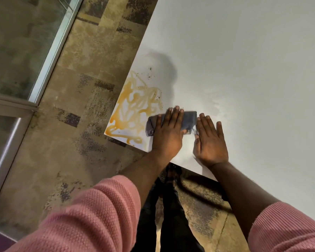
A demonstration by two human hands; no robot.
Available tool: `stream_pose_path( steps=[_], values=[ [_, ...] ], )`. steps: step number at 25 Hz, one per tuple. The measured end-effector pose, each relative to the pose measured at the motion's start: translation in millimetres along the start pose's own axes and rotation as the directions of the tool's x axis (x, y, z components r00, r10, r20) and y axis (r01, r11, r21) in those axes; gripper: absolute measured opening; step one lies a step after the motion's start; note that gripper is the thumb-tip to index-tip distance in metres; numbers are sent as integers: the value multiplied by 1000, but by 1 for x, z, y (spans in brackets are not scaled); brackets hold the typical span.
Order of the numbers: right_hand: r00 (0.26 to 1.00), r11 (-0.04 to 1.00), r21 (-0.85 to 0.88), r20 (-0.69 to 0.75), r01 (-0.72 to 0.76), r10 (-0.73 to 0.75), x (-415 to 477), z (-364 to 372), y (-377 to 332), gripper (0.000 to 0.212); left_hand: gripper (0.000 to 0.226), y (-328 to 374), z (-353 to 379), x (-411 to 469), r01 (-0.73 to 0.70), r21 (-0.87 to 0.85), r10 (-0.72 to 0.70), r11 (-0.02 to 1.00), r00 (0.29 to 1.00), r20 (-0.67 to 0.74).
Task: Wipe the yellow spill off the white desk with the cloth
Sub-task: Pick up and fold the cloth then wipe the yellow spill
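Where the left hand (168, 131) presses flat, the cloth (188, 121) is half hidden.

Mottled tan carpet floor (76, 99), metal-framed glass partition (49, 57), dark specks (150, 75)

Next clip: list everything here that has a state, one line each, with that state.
Spill: yellow streaks on the desk corner, mostly unwiped.
Cloth: grey, bunched, flat on the desk at the spill's edge.
Left hand: open, palm pressing the cloth.
Right hand: open, flat on the desk beside the cloth, holding nothing.
Desk: white, bare apart from the spill and dark specks.
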State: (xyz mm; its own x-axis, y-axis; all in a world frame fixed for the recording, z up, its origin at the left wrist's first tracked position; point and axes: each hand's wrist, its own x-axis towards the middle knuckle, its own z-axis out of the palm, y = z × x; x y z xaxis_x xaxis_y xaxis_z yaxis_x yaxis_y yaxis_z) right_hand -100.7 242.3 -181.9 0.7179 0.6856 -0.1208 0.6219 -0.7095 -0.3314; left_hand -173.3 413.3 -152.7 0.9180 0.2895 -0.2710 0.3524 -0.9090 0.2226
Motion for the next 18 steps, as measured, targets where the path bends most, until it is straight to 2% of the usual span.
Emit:
stream_pose_path(
  steps=[2, 4, 8, 11, 13, 15, 18],
  values=[
    [1000, 998, 67, 2, -5, 5, 0, -2, 2, 70, 72, 14, 13, -34, 29, 49, -31, 998, 998, 53],
    [1000, 991, 134, -6, -30, 31, 2, -5, 3, 70, 75, 25, 22, -47, 69, 30, -72, 997, 992, 107],
    [995, 962, 262, -35, -84, 96, 3, -11, -1, 66, 72, 39, 11, -8, 123, -50, -121, 991, 991, 56],
    [987, 934, 334, -48, -129, 153, 3, -18, -8, 63, 73, 47, -4, 18, 170, -151, -161, 974, 984, 74],
    [978, 933, 323, -83, -156, 192, 4, -24, -13, 62, 74, 46, -7, 9, 129, -200, -124, 971, 992, 35],
    [970, 940, 296, -121, -169, 213, 6, -28, -23, 63, 74, 33, -3, -17, 77, -195, -92, 978, 993, -70],
    [959, 941, 277, -148, -196, 243, 11, -28, -46, 66, 73, 1, 17, -69, 105, -197, -129, 975, 985, -112]
  ],
)
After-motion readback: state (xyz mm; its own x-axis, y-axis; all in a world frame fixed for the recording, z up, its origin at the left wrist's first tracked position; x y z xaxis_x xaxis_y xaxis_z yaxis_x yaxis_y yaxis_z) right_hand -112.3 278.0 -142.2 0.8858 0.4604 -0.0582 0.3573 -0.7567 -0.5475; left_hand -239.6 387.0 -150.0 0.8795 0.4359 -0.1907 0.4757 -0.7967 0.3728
